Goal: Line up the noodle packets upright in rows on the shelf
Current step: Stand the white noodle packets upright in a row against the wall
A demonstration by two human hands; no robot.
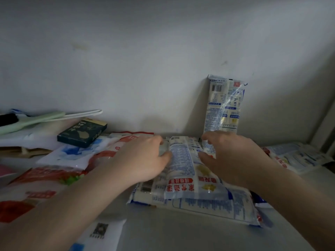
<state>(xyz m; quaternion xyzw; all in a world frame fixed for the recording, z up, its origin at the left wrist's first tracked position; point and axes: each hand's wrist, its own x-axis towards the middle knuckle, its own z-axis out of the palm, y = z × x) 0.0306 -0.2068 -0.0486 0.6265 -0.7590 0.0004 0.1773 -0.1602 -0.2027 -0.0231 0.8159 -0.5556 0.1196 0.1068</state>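
One white-and-blue noodle packet (224, 104) stands upright against the back wall at the right. In the middle of the shelf (163, 230) lies a flat pile of noodle packets. The top packet (183, 165) has red lettering and lies between my hands. My left hand (143, 158) rests on its left side, thumb on the wrapper and fingers curled over the far edge. My right hand (230, 156) hovers at its right side, fingers bent and apart, just short of the wrapper. A larger packet (217, 205) lies underneath.
A dark green box (81, 133) sits at the back left on white bags, with pale green and white utensils (50, 117) behind it. Red-and-white packets (45, 176) cover the left. More flat packets (299, 156) lie at the far right by the shelf's side post.
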